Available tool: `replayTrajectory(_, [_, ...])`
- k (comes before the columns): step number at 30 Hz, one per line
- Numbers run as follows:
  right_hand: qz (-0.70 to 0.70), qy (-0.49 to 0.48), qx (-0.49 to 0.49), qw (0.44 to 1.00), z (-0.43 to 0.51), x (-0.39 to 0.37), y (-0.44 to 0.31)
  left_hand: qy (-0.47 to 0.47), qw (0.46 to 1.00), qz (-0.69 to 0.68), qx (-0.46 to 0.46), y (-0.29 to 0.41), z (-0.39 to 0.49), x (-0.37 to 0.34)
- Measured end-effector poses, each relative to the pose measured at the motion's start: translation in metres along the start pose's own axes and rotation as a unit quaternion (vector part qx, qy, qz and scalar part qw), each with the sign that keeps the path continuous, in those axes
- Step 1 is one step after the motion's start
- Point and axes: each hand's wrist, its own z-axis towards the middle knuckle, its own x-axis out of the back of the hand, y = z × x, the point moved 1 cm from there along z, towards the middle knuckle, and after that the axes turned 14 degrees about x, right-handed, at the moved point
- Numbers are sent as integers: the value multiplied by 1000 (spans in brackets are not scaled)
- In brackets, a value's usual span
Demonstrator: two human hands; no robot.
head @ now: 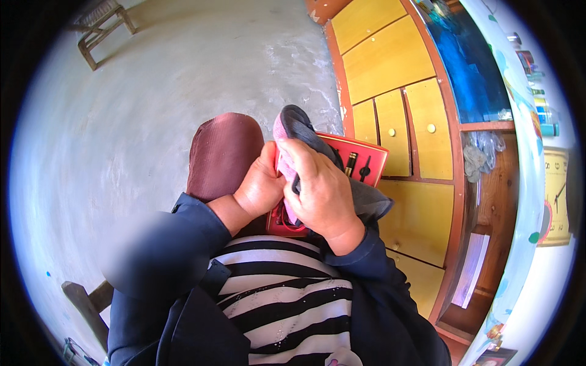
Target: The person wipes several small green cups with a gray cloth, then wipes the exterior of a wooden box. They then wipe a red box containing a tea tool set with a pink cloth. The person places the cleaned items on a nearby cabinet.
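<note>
My right hand (322, 192) grips a pink cloth with dark grey edging (300, 126), its fingers folded over the pink side. My left hand (261, 180) meets it from the left, thumb up against the cloth, fingertips hidden. Whether something is wrapped inside the cloth cannot be seen. Beneath the hands, a red-lined box (336, 142) rests on my lap, partly covered. In its right part lie a black-and-gold tube (351, 164) and a slim black piece with a round middle (365, 169). A red cord (293, 228) shows at the box's near end.
On the right stands a cabinet with yellow drawers and doors (389, 50) in an orange-brown frame. Its open shelf (494, 206) holds plastic bags (485, 153). A gold-rimmed clock (556, 196) stands on top. A wooden stool (103, 32) is at the far left on the concrete floor (183, 68).
</note>
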Motion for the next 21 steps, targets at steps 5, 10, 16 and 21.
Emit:
replayTrajectory(5, [-46, -7, -72, 996, -16, 17, 14, 10, 996, 86, 22, 1, 1, 5])
replayTrajectory(10, [-125, 44, -215, 968, -63, 45, 54, 11, 995, 32, 90, 8, 0, 3])
replayTrajectory(16, [117, 182, -255, 942, -103, 83, 87, -13, 992, -39, 117, 8, 3, 3])
replayTrajectory(21, [144, 17, -203, 968, -111, 108, 92, -15, 987, -69, 145, 12, 4, 2])
